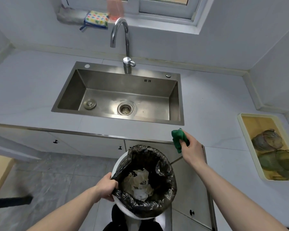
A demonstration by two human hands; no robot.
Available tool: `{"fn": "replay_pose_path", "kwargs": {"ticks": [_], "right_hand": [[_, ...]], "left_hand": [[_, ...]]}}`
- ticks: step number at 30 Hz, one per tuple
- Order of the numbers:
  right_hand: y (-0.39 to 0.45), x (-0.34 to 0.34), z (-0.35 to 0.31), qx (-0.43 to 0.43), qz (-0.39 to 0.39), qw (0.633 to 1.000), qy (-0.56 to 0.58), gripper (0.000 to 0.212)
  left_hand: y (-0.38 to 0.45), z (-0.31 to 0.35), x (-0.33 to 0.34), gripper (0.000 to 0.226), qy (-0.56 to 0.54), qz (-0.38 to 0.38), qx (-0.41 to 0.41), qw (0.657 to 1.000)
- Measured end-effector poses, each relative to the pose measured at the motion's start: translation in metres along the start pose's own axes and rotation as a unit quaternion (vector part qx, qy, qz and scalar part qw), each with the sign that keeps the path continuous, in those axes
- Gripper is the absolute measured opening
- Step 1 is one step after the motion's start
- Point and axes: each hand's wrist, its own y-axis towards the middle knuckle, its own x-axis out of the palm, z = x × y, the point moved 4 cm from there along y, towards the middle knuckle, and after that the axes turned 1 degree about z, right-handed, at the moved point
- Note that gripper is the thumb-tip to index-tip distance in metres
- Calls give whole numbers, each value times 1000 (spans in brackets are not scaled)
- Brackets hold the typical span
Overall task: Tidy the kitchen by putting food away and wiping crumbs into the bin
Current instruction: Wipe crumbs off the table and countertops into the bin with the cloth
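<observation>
We're holding the bin [145,182] under the counter [212,117] edge at 6 o'clock, left hand [105,187] gripping its rim, right hand [190,147] clutching the green cloth [178,139]. Looks like we're nearing the final crumb sweep; no food showing.

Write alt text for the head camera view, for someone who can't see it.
A person's left hand grips the rim of a white bin lined with a black bag, held below the counter edge, while the right hand holds a green cloth at that edge. Behind are a steel sink and tap.
</observation>
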Motion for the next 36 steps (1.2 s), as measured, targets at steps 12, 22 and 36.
{"fn": "replay_pose_path", "kwargs": {"ticks": [12,22,36], "right_hand": [[73,75,1,-127,-170,954,-210,49],[61,16,26,-44,-87,979,-180,51],[85,24,-18,-151,-104,976,-114,50]], "left_hand": [[30,12,38,37,-73,20,-39,996],[32,10,21,39,-81,3,-32,996],[24,-6,9,38,-116,60,-54,990]]}}
